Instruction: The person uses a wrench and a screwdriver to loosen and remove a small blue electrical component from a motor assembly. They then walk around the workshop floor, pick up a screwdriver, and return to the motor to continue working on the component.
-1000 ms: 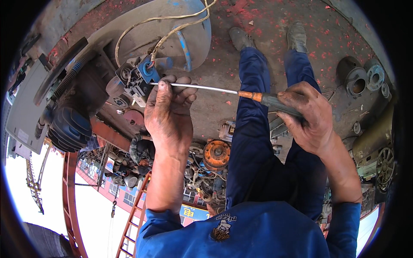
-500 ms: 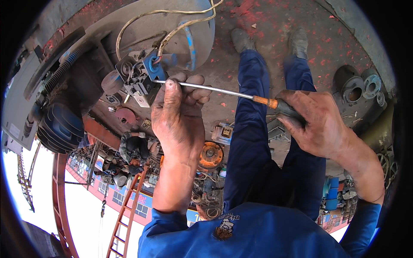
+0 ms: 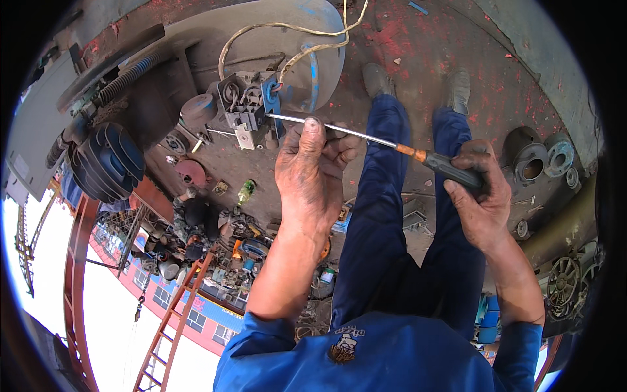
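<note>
While the left hand (image 3: 308,171) pinches its steel shaft between thumb and fingers, a long black-and-orange-handled screwdriver (image 3: 409,152) sits gripped in the right hand (image 3: 484,196), tip at a dark metal electrical box (image 3: 243,104), already open; any screw's looseness is untellable.

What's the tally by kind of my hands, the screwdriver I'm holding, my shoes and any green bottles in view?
Hands, left hand and right hand: 2
Screwdriver: 1
Shoes: 2
Green bottle: 1
Total: 6
</note>
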`<state>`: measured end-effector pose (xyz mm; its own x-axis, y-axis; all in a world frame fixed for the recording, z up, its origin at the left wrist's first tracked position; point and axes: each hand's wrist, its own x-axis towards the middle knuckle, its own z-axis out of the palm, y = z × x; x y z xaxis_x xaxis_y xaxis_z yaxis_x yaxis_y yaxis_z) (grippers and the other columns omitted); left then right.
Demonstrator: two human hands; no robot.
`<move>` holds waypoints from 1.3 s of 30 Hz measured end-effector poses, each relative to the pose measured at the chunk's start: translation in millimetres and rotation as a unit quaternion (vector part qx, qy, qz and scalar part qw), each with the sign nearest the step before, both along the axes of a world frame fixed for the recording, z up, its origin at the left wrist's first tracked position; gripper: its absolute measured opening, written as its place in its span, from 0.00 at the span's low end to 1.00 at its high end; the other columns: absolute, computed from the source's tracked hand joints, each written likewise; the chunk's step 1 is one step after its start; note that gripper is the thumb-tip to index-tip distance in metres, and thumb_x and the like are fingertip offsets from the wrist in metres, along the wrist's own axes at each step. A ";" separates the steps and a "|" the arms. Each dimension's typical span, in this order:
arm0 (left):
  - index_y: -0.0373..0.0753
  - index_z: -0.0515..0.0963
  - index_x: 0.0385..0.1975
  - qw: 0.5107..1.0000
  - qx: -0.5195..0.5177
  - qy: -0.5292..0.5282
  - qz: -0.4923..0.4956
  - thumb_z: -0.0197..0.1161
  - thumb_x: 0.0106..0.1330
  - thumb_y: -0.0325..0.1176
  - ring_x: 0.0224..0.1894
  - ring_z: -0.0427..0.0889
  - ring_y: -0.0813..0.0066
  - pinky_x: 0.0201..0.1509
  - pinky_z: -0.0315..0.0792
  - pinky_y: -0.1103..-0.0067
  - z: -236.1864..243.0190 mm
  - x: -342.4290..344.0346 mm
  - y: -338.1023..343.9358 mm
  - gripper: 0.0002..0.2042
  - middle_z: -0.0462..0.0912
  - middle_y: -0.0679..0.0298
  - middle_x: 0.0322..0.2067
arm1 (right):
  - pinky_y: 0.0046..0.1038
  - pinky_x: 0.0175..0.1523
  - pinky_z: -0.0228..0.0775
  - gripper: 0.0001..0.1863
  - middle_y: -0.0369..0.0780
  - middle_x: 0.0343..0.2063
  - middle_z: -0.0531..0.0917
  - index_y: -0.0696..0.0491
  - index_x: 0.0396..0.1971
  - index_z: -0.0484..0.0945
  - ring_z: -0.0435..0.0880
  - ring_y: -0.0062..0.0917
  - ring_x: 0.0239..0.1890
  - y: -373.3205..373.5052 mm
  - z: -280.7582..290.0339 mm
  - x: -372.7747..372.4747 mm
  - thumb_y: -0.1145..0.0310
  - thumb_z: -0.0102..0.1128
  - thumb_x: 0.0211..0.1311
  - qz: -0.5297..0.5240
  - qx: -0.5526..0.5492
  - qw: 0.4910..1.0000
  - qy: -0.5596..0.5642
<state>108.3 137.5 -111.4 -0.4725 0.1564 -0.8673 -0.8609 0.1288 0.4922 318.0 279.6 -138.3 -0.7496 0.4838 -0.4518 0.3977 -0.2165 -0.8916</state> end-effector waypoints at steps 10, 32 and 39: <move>0.34 0.77 0.39 0.999 -0.039 -0.005 0.010 0.61 0.72 0.34 0.33 0.83 0.69 0.40 0.76 0.75 6.1 -7.1 9.8 0.09 0.83 0.60 0.31 | 0.18 0.36 0.70 0.10 0.41 0.41 0.79 0.55 0.44 0.75 0.77 0.17 0.32 0.4 7.0 -1.4 0.68 0.61 0.67 -0.191 -0.318 0.925 -0.082; 0.35 0.82 0.41 0.318 -0.171 0.444 -0.820 0.66 0.62 0.36 0.47 0.77 0.54 0.53 0.72 0.66 38.5 -143.3 86.5 0.13 0.79 0.54 0.39 | 0.17 0.37 0.71 0.17 0.36 0.35 0.80 0.58 0.49 0.74 0.75 0.14 0.33 -24.9 32.4 -5.3 0.63 0.62 0.68 -0.201 -0.282 0.930 -0.121; 0.35 0.83 0.38 0.091 -0.212 0.185 -0.955 0.64 0.59 0.32 0.49 0.81 0.52 0.55 0.74 0.63 -16.5 -123.1 126.2 0.10 0.84 0.52 0.39 | 0.20 0.44 0.70 0.21 0.38 0.42 0.77 0.58 0.52 0.74 0.76 0.16 0.37 -40.0 36.8 -6.5 0.65 0.67 0.64 -0.230 -0.219 0.948 -0.030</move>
